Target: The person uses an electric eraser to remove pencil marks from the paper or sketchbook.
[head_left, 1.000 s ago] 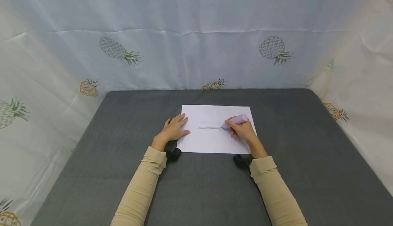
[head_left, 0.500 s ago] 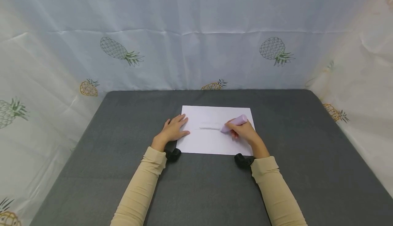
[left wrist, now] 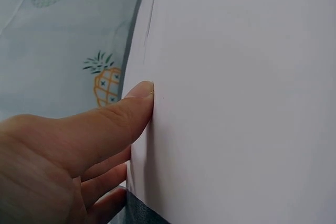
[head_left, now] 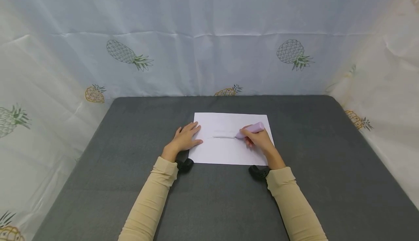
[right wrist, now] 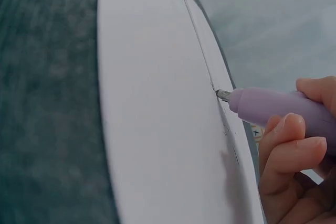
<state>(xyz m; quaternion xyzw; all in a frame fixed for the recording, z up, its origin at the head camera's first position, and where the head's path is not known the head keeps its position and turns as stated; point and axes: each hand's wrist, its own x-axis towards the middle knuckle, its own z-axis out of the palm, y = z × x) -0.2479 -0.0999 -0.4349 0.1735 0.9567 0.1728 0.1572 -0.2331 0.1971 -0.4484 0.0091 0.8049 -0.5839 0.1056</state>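
Note:
A white sheet of paper [head_left: 216, 151] lies on the dark grey table, with thin dark lines [head_left: 222, 137] across its middle. My left hand [head_left: 185, 137] rests flat on its left edge, fingers spread; in the left wrist view the thumb [left wrist: 113, 124] lies on the paper. My right hand [head_left: 259, 139] grips a thick lilac pen-shaped tool [head_left: 254, 127], tilted with its rear end up to the right. In the right wrist view its grey metal tip [right wrist: 223, 95] meets the paper at a line, with small dark specks nearby. The tool's exact kind cannot be told.
The dark grey table [head_left: 131, 197] reaches back to a pale pineapple-print curtain [head_left: 196, 62], which also hangs at both sides. Black devices are worn at the left wrist [head_left: 185, 165] and right wrist [head_left: 258, 172].
My right hand with the lilac tool slid slightly toward me, then back up a little. The paper's right side shifted a touch nearer. My left hand stays in place.

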